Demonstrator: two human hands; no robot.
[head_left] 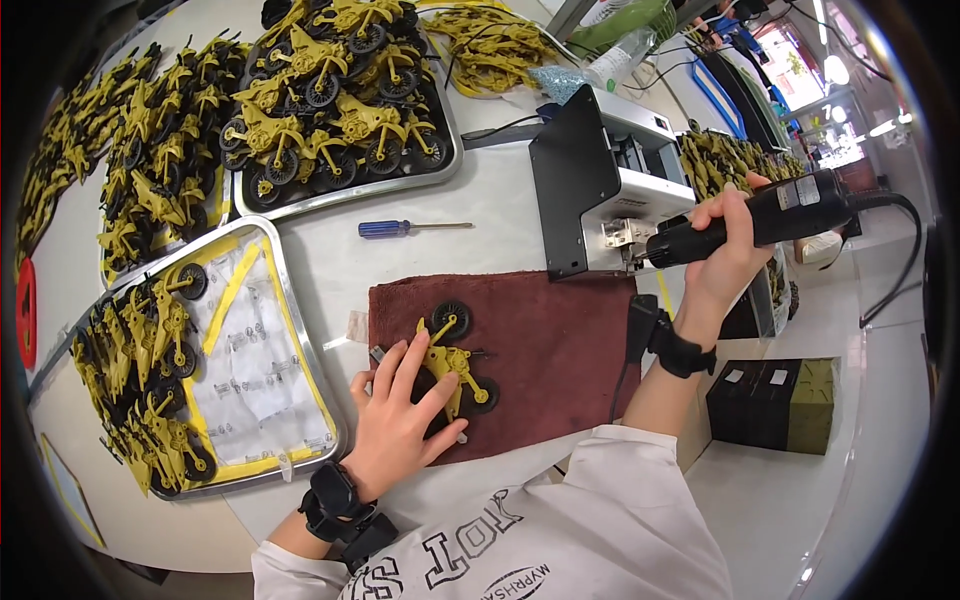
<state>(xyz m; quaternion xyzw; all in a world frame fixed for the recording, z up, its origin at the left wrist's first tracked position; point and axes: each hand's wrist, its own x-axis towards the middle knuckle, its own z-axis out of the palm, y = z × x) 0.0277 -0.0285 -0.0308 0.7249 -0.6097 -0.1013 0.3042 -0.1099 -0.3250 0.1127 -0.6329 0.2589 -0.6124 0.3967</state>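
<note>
A yellow toy motorcycle (450, 365) with black wheels lies on a dark red cloth (560, 370) in front of me. My left hand (400, 405) holds it down, fingers curved over its left side. Under that palm a dark piece with grey ends shows only in part. Off to the right, my right hand (728, 240) grips a black electric screwdriver (790, 208) by its body. The tool lies almost level, its tip at the metal outlet of a black and white screw feeder (640, 190). Whether a screw sits on the tip is too small to tell.
A blue-handled screwdriver (385, 229) lies beyond the cloth. Metal trays of yellow toy motorcycles stand at the back (450, 165) and left (275, 250). Loose yellow parts (490, 45) are piled behind. The power tool's black cord (915, 240) loops at far right, above a dark box (770, 405).
</note>
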